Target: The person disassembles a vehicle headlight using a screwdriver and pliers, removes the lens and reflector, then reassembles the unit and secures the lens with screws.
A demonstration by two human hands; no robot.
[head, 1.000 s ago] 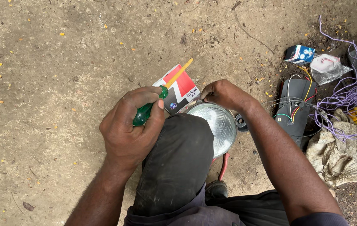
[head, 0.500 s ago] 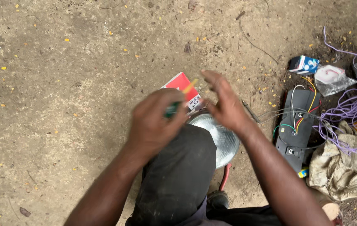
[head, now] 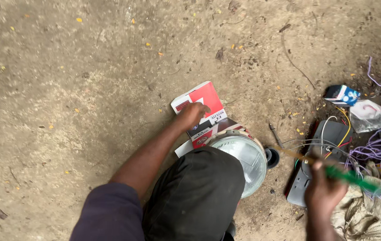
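My left hand (head: 192, 115) reaches forward and closes its fingers on a red and white cardboard box (head: 206, 96) lying on the dirt. Just behind the box, a round headlamp (head: 244, 154) with a chrome rim rests against my knee in dark trousers (head: 195, 196). My right hand (head: 323, 189) is out to the right and grips a green-handled screwdriver (head: 351, 177). Its yellowish shaft points left over a grey plastic housing (head: 329, 134) with wires.
A tangle of purple wire (head: 378, 151), a small blue and white box (head: 342, 94) and a clear plastic bag (head: 369, 117) lie at the right. A beige cloth sack (head: 364, 216) is at the lower right. A small black cap (head: 272, 157) sits beside the lamp.
Both hands were together over the box with the screwdriver in my left hand. Now my right hand holds it out to the right, and my left hand has gone onto the box.
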